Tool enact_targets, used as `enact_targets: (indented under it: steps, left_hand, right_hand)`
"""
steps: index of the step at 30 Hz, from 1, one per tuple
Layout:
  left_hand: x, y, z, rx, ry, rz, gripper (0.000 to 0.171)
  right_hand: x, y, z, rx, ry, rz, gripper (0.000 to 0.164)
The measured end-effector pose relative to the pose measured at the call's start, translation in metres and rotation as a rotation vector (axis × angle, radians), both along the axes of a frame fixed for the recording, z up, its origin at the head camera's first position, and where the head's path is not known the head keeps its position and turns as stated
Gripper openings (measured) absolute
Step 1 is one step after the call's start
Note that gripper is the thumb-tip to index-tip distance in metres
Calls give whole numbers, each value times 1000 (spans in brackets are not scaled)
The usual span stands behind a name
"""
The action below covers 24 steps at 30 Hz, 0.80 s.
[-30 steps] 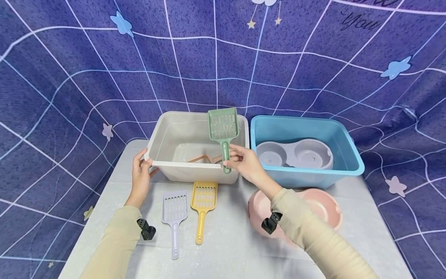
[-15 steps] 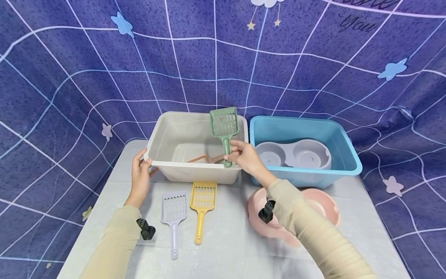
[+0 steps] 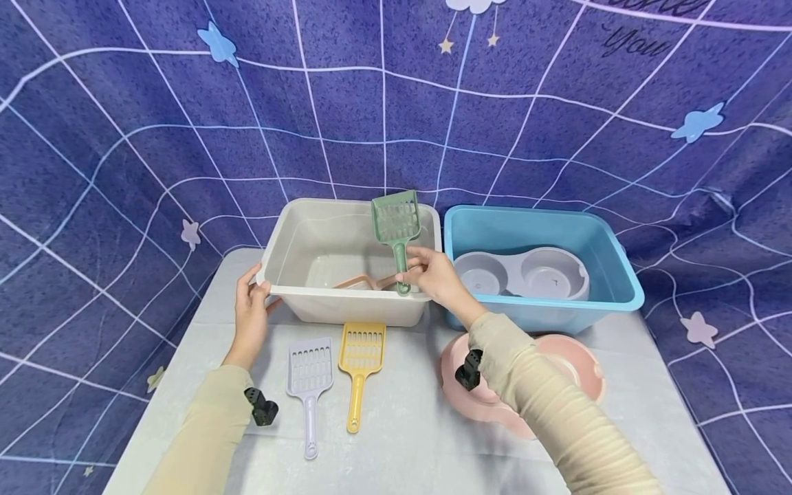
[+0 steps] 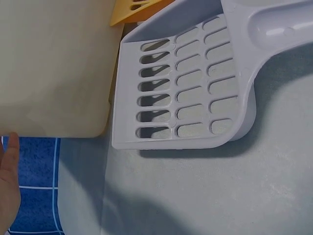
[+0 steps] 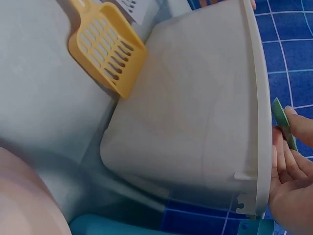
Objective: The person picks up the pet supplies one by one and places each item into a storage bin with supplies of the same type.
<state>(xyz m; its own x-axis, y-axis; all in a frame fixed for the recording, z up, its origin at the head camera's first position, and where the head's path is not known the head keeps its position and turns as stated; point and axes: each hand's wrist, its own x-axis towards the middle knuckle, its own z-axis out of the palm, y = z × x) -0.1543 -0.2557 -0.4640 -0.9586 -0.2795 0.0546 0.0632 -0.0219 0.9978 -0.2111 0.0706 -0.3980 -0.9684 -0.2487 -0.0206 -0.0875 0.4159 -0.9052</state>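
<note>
My right hand point(image 3: 436, 278) pinches a green litter scoop point(image 3: 397, 218) by its handle. The slotted head points away over the right part of a cream litter box point(image 3: 346, 300). Only a sliver of that scoop shows beyond the rim in the right wrist view. With my left hand point(image 3: 249, 313) I hold the front left corner of the litter box, thumb at the rim and fingers along the side. Inside the box lies an orange-brown scoop point(image 3: 354, 281), partly hidden by the front wall. A lavender scoop point(image 3: 311, 371) and a yellow scoop point(image 3: 361, 350) lie in front of the box.
Right of the cream box stands a blue litter box point(image 3: 538, 306), holding a grey double pet bowl point(image 3: 513, 265). A pink double bowl point(image 3: 458, 385) lies on the grey-white table point(image 3: 396, 440), partly under my right forearm. A purple patterned curtain point(image 3: 346, 103) hangs close behind the boxes.
The green scoop has shifted slightly; its handle end is now nearer the front rim and its head more tilted. My right forearm has moved a little left. The left hand stays in place.
</note>
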Motion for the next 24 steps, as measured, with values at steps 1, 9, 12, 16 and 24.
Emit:
enact_targets:
  steps: [1,9,12,16,24]
  left_hand:
    - [0,0,0,3,-3,-1,48]
    - [1,3,1,-2,3,16,49]
    - [1,3,1,-5,2,17,49]
    - [0,3,1,-3,1,19,49]
    - [0,3,1,-1,7,17,49]
  right_hand:
    - [0,0,0,-2,-4,-1,62]
    - [1,-1,0,-24,-27,-8,63]
    - [2,0,0,-20,-7,-3,60]
    - [4,0,-2,-36,34,-6,54]
    - [6,0,-9,-136,110,-36,43]
